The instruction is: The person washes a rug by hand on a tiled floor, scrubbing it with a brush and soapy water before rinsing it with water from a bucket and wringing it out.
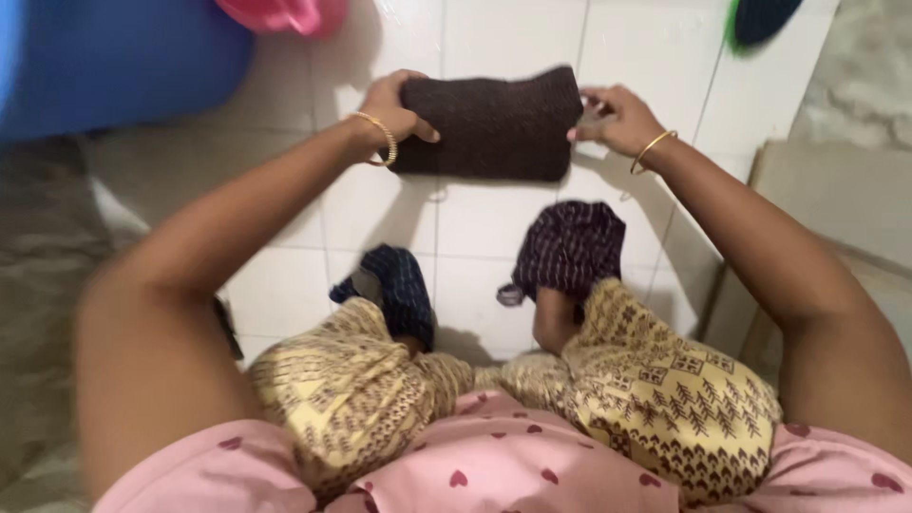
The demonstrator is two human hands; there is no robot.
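Down at the near edge, a pink top with dark red hearts [494,465] fills the bottom of the view, and just beyond it come knees in yellow patterned cloth with a dark brown print [655,380]. Two dark checked pieces of fabric, one navy [404,290] and one maroon [570,245], lie over the feet on the white tiled floor [480,228]. Further out, both arms stretch forward, each wrist wearing a thin gold bangle. Out there lies a dark brown, coarse-knit rectangular cloth [494,123], flat on the tiles between the hands. The left hand [389,109] grips its left end, thumb laid over the top. The right hand [617,119] pinches the right edge with its fingertips. So the hands are well apart, one clamped on each end. By my reading the folding is far along: the cloth already sits as a neat, thick oblong with squared edges, and only a last fold or a smoothing seems left. Its surface looks nubbly and matte, with no loose corners showing. Beyond it, a big blue tub [114,57] and something pink [285,14] sit at the far left
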